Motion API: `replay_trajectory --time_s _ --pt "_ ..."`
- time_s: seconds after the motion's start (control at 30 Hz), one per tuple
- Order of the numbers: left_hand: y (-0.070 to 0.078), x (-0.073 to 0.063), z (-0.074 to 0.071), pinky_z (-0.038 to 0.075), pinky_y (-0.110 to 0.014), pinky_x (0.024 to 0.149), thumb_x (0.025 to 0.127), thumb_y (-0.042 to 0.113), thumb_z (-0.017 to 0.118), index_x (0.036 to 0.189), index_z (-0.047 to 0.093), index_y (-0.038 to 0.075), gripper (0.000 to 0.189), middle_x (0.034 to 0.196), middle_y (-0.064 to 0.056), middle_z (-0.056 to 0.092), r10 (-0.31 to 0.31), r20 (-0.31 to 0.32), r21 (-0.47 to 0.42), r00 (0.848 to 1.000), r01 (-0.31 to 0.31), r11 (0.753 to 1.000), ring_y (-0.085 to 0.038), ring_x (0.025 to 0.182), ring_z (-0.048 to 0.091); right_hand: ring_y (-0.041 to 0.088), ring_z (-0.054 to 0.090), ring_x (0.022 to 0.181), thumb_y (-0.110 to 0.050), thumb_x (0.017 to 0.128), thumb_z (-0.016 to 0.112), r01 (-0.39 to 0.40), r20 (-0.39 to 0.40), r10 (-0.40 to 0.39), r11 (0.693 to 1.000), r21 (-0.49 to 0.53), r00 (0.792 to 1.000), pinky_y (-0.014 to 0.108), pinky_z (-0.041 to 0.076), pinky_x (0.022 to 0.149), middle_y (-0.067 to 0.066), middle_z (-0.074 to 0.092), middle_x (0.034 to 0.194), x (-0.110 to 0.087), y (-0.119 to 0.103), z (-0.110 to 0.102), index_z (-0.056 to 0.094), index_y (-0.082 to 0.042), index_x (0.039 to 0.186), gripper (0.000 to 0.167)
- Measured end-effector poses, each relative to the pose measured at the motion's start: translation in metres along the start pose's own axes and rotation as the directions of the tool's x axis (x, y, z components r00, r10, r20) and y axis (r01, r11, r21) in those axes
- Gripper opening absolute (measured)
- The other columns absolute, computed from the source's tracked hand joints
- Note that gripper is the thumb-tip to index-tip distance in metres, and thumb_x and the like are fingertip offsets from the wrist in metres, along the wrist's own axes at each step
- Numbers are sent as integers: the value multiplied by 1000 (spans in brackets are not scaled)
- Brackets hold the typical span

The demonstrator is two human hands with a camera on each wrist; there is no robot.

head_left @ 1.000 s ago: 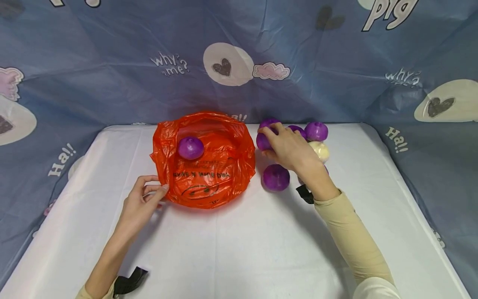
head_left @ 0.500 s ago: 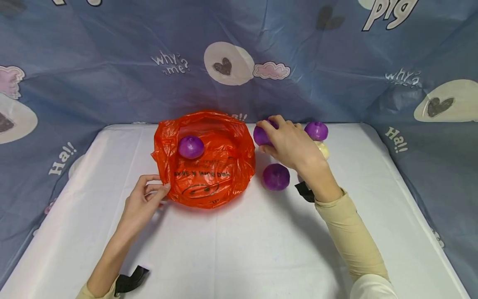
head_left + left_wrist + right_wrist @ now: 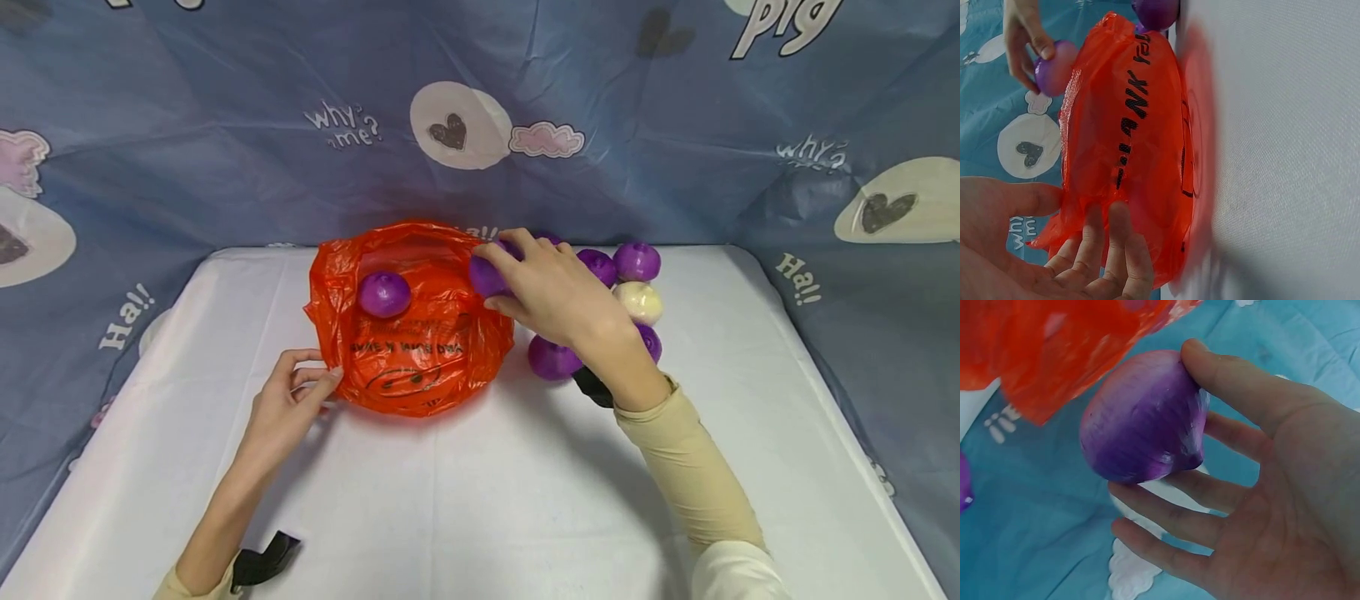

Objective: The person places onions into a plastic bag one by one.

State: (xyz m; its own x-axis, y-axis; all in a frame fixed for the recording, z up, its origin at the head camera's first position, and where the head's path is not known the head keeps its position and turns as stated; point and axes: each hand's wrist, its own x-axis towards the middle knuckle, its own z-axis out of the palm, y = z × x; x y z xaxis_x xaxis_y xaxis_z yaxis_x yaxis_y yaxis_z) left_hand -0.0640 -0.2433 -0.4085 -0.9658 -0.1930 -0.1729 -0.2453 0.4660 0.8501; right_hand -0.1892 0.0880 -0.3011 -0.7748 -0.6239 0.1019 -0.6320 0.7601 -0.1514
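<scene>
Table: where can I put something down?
The biggest bare patch of white table is in front of the red bag, between the left forearm and right sleeve. More lies between that sleeve and the right edge. It's crowded right of the bag, with purple onions, a pale one and the right hand.

A blue sheet [image 3: 645, 187] is hanging behind and beside a table [image 3: 810, 467], showing printed hearts [image 3: 450, 132] and words [image 3: 798, 279]. A white cloth [image 3: 480, 508] is covering the table.
</scene>
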Motion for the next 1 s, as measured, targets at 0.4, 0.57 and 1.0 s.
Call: replay_trajectory --time_s 0.4,0.57,1.0 --pt "0 0 0 60 -21 74 107 36 66 150 45 10 54 90 35 66 -9 7 3 1000 9 1000 4 82 72 33 60 140 -44 102 73 156 69 -152 986 -56 986 57 51 117 13 55 154 33 -48 25 51 -24 156 61" --pt "2 1 -1 61 -22 72 107 33 66 148 46 9 51 88 36 65 17 -5 6 1000 -17 1000 3 78 72 34 63 135 -46 102 72 181 136 -170 981 -71 976 52 54 116 12 55 155 50 -63 40 48 -26 158 64" --pt "14 6 6 63 -21 74 108 35 63 153 37 7 59 144 -16 55 -52 -25 -16 998 51 999 8 78 69 40 63 137 -48 103 70 169 252 -139 980 -102 958 54 51 121 14 48 163 80 -86 83 44 -28 158 64"
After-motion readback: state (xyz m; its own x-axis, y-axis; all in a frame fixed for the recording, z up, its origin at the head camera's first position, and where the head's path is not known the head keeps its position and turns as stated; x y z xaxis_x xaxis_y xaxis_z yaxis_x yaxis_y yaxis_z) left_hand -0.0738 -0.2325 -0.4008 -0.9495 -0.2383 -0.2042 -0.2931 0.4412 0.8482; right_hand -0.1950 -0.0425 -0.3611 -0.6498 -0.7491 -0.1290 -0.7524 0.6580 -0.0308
